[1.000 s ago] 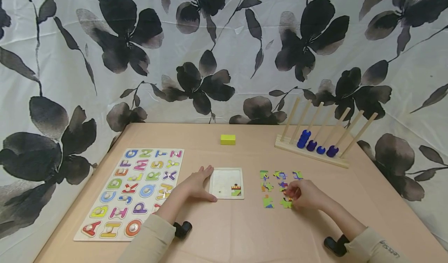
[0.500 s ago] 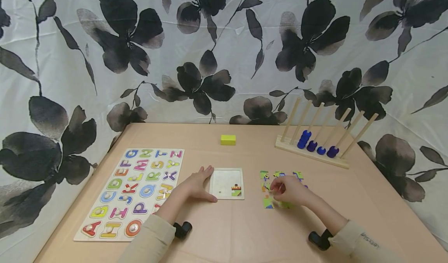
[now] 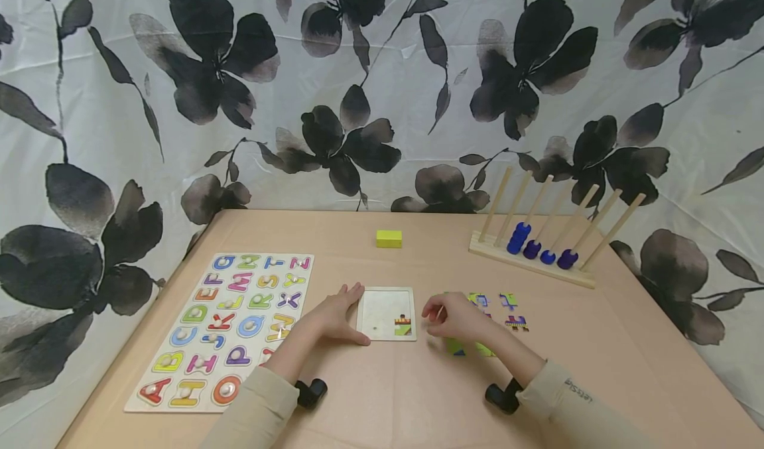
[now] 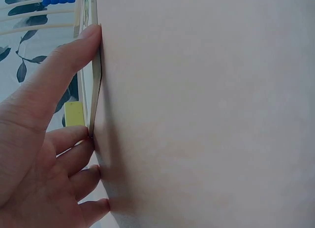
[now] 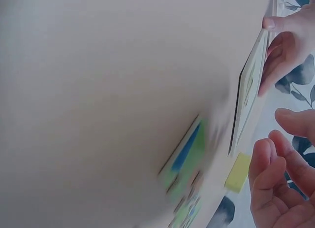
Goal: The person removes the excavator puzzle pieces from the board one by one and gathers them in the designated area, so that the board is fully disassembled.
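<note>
My left hand [image 3: 334, 316] rests at the left edge of a white puzzle tray [image 3: 382, 310], thumb near its front corner and fingertips towards its back corner. In the left wrist view, thumb and fingers touch the tray's rim [image 4: 97, 85]. A joined bit of puzzle picture [image 3: 402, 323] lies in the tray's front right corner. Just right of the tray hovers my right hand [image 3: 456, 316], fingers loosely bent; the right wrist view shows the thumb apart from the fingertips, with nothing visible between them. Several loose jigsaw pieces [image 3: 516, 323] lie beneath and beyond this hand, partly hidden.
An alphabet board [image 3: 203, 343] with knobbed letters lies left, partly under the left forearm. A yellow block [image 3: 389, 239] sits behind the tray. At the back right stands a wooden peg rack [image 3: 531, 260] with blue beads. A floral cloth [image 3: 382, 91] hangs behind the table.
My right hand has moved left over the loose jigsaw pieces towards the tray, uncovering pieces at the right. My left hand and the tray have stayed in place.
</note>
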Motion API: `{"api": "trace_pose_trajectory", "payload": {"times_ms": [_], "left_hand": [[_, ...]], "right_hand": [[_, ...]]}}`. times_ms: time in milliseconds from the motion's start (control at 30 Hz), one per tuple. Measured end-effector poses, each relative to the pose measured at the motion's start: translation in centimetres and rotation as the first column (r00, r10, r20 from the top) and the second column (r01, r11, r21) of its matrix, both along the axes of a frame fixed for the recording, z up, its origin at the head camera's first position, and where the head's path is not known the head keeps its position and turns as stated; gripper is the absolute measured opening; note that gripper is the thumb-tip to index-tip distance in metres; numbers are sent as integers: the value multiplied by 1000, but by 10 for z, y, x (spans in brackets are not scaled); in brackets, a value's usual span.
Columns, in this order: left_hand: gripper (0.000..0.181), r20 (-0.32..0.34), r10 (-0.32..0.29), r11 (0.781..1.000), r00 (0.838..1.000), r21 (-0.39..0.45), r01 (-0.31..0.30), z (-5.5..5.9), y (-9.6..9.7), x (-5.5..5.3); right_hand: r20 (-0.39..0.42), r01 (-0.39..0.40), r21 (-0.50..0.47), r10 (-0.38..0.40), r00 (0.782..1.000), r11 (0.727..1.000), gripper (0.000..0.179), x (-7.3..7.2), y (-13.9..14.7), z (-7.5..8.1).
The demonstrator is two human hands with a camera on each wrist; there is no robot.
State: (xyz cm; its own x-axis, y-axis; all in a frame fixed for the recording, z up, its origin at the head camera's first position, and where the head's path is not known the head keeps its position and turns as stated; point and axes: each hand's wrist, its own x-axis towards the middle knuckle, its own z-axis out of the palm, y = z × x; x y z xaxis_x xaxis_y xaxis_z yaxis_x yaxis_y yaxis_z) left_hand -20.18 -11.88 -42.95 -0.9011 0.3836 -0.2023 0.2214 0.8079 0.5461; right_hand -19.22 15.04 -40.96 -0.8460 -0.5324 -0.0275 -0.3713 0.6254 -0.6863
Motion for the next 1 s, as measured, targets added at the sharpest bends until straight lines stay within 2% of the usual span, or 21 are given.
{"api": "trace_pose_trajectory", "payload": {"times_ms": [200,367,700,1000], "left_hand": [[107,6,2,1000,1000,6,-2,2,0,1],[106,6,-2,1000,1000,-1,2,3,0,1],[106,7,-5,1000,1000,6,5,2,0,2],[106,-4,-10,1000,1000,-2,10,1,0,1]], "right_hand": [[25,-22,-14,23,999,1000,17,-6,-17,-4],[58,0,-15,0,998,1000,23,-11,-29,-7],[31,44,35,-45,998,998,28,-19,-46,-17],[37,71,92,-75,997,993,23,-19,-54,-10]]}}
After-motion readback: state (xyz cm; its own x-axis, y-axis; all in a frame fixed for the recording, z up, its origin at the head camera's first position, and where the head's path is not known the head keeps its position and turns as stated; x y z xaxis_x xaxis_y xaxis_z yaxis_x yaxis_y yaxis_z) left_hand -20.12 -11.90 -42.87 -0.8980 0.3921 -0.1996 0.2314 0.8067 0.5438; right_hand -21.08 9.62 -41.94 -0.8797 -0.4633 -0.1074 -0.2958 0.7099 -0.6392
